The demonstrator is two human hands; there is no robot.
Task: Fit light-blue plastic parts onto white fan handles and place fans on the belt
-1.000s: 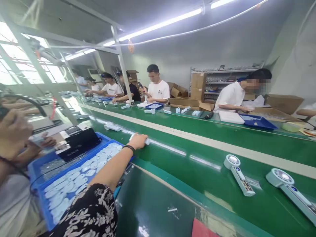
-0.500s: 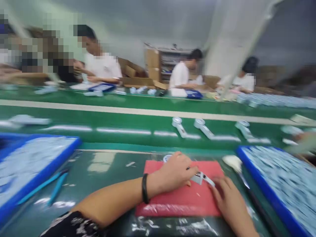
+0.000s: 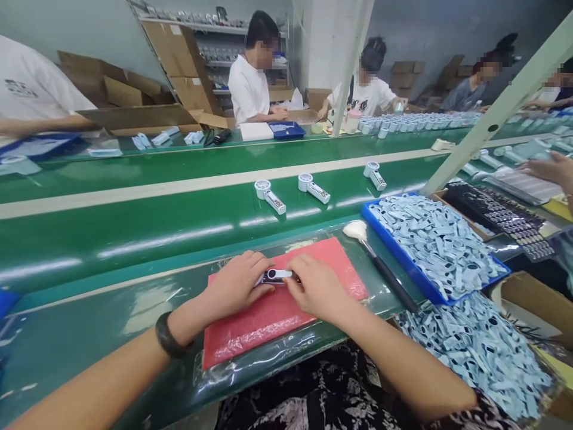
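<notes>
My left hand (image 3: 233, 283) is closed around a small handheld fan (image 3: 276, 281), hiding its head and most of its body. Over the handle lies a narrow light-blue cover piece (image 3: 282, 274) with a dark oval near one end. The fingers of my right hand (image 3: 316, 289) pinch the other end of this cover piece against the handle; whether it sits flush I cannot tell. Both hands rest above a red pad (image 3: 259, 328) on the green bench.
Right of the pad lies a black-handled tool with a whitish head (image 3: 380, 263). Beyond it are a blue tray (image 3: 432, 292) heaped with cover pieces and more pieces (image 3: 474, 352) below. Three fans (image 3: 316, 188) lie on the green belt (image 3: 179, 215). A slanted post (image 3: 487, 125) rises at right; co-workers sit opposite.
My view has swung to the right. My right hand has brought the cover piece from beside the fan onto its handle, and both hands are now close together.
</notes>
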